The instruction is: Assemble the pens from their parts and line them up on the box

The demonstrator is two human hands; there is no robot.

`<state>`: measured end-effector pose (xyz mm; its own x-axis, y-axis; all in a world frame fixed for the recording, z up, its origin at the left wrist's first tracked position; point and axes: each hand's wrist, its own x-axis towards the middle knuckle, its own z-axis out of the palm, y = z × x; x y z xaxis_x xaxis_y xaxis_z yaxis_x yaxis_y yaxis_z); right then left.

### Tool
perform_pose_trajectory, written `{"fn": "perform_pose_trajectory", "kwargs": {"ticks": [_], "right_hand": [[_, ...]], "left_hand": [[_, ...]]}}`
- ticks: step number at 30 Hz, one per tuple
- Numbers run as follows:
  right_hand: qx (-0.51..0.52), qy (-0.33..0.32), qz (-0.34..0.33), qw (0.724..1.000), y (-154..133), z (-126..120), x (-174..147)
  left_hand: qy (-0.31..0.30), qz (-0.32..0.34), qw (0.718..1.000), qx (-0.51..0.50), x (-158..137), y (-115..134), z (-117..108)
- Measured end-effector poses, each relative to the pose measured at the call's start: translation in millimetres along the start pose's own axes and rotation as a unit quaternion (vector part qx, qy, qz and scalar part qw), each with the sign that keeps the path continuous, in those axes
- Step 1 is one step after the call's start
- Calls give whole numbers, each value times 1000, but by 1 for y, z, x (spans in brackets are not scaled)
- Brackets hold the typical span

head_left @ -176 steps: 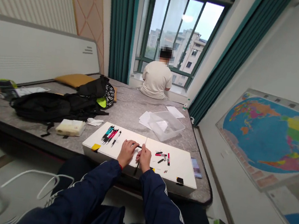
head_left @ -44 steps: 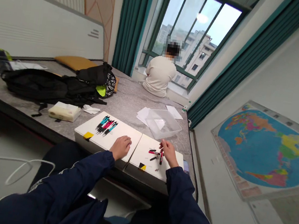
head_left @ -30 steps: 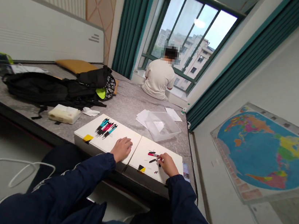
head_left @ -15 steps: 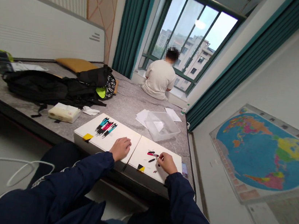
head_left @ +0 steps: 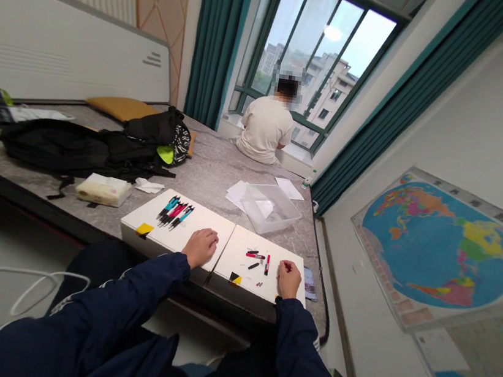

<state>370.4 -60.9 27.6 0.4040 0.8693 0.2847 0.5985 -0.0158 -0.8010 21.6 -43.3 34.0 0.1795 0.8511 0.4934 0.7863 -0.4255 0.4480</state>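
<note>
red pen part [head_left: 267, 265] just left of right fingers [head_left: 286, 267], grip unclear; left fingers [head_left: 212, 238] slack

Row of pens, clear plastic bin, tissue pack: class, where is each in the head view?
Row of pens [head_left: 176, 211], head view, on a pen mid-row.
Clear plastic bin [head_left: 281, 221], head view, on its near wall.
Tissue pack [head_left: 101, 192], head view, on its front side.

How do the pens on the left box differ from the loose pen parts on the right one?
The pens lie side by side, slanted the same way; the pen parts are scattered at mixed angles. The pens are long; the parts are shorter separate pieces. The pens include teal ones; among the parts I see red and black, no teal. Both lie on white box tops.
</note>
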Motion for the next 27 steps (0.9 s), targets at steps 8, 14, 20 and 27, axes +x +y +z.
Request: {"fn": "perform_pose_trajectory", "kwargs": {"ticks": [8, 14, 20, 27], "right_hand": [[-23, 17, -34, 999, -2, 1, -1], [-27, 17, -32, 999, -5, -1, -3], [-31, 19, -25, 999, -3, -1, -2], [-28, 23, -35, 999, -6, -1, -4]], "left_hand": [[-59, 47, 993, -87, 24, 42, -4], [-179, 83, 980, -12, 45, 102, 20], [-198, 29, 978, 52, 55, 98, 44], [-187, 37, 980, 57, 52, 94, 51]]}}
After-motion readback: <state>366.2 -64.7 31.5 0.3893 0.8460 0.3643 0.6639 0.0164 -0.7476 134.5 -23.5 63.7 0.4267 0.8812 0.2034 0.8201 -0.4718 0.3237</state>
